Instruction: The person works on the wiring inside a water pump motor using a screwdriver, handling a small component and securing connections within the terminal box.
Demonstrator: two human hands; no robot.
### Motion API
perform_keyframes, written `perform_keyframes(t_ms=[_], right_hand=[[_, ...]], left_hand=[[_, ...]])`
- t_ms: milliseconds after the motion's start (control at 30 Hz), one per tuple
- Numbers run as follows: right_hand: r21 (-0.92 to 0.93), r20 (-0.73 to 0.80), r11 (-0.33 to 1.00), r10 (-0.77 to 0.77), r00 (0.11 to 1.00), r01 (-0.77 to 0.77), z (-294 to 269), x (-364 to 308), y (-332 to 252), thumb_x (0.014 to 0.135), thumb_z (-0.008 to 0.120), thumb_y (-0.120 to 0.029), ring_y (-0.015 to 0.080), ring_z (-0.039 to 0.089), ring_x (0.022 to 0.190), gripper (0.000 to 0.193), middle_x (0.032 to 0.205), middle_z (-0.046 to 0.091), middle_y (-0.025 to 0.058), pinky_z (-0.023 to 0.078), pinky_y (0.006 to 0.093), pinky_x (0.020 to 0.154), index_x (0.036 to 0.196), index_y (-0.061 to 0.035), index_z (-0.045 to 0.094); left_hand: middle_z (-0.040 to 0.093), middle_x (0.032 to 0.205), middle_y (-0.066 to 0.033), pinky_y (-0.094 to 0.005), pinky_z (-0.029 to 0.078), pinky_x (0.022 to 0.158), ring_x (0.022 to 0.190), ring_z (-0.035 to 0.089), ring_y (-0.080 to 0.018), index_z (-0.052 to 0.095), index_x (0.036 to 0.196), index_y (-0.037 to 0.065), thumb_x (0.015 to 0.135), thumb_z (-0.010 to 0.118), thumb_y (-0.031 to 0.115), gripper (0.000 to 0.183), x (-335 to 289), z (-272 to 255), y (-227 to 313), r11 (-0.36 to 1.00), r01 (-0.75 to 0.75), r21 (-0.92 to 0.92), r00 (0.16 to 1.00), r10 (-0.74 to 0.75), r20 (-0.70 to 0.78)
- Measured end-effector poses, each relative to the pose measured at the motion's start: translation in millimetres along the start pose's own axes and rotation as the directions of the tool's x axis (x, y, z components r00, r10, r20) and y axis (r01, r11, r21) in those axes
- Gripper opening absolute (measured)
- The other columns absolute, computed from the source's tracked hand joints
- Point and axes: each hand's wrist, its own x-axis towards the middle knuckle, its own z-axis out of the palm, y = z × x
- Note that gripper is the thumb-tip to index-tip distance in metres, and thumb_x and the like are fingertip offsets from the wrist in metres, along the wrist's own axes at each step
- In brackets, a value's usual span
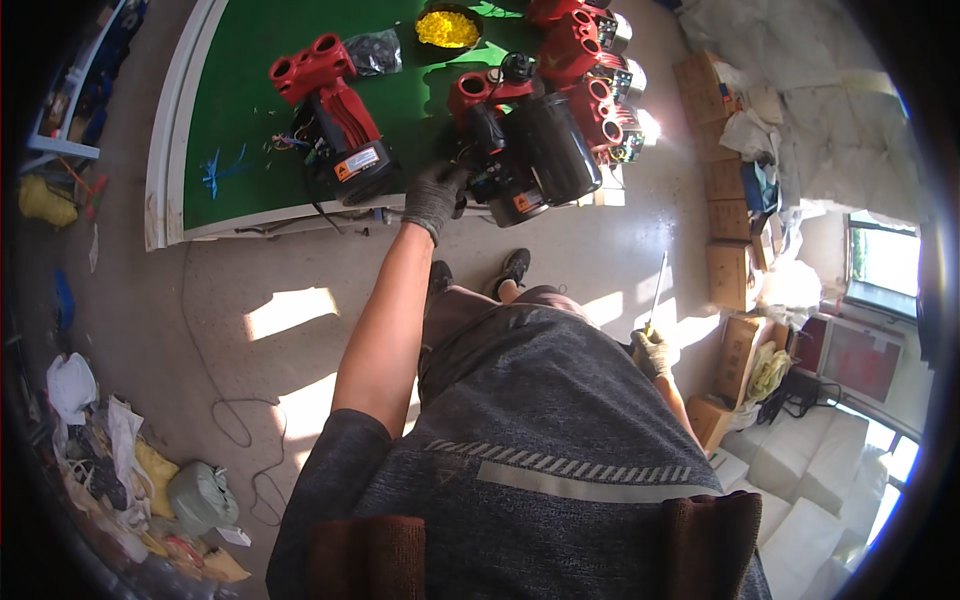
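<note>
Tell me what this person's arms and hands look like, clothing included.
The left hand wears a dark grey knitted fabric glove ending at the wrist. The right hand is gloved too, looking paler, greyish-yellow. Both forearms are bare. A short, dark grey fabric sleeve covers the left upper arm; the right sleeve can't be made out.

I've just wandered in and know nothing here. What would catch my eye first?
Probably the red machines on the green table, and the bright yellow pieces in a dark bowl at the top. Then the gloved left hand beside the machine with a big black cylinder, and the right hand, lower right, gripping a long, thin tool.
</note>
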Motion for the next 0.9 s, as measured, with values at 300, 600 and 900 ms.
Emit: perform_keyframes(t_ms=[300, 600, 900], right_hand=[[0.038, -0.003, 0.997, 0.067, 0.998, -0.067, -4, 5, 19, 0.089, 0.066, -0.011, 0.0156, 0.055, 0.047, 0.008, 0.065, 0.056, 0.003, 0.046, 0.0319, 0.043, 0.091, -0.009, 0.059], [0.02, 0.012, 0.997, 0.075, 0.997, -0.076, -18, 5, 24, 0.088, 0.068, -0.011, 0.0166, 0.055, 0.047, 0.009, 0.062, 0.056, 0.0032, 0.045, 0.0321, 0.043, 0.092, -0.0088, 0.06], [0.036, -0.015, 0.997, 0.065, 0.998, -0.065, -24, 10, 29, 0.087, 0.07, -0.011, 0.0161, 0.055, 0.047, 0.01, 0.065, 0.056, 0.0033, 0.044, 0.0322, 0.043, 0.093, -0.0085, 0.061]], left_hand=[[0.052, 0.063, -0.0011, -0.0294, 0.038, 0.044, 0.05, 0.048, -0.0111, 0.064, 0.093, 0.005, 0.097, 0.064, 0.016, 0.012, -4, -2, -7, 0.993, -0.042, -0.108, 0.999, 0.044, 0.016], [0.056, 0.069, 0.0002, -0.0291, 0.042, 0.047, 0.054, 0.05, -0.0094, 0.066, 0.096, 0.005, 0.097, 0.064, 0.017, 0.012, 1, -3, -20, 0.997, -0.067, -0.025, 0.997, 0.066, -0.041], [0.06, 0.075, -0.0002, -0.0269, 0.046, 0.059, 0.064, 0.054, -0.0085, 0.066, 0.099, 0.005, 0.094, 0.066, 0.014, 0.011, 8, -9, -31, 0.997, -0.067, -0.048, 0.996, 0.064, -0.064]])
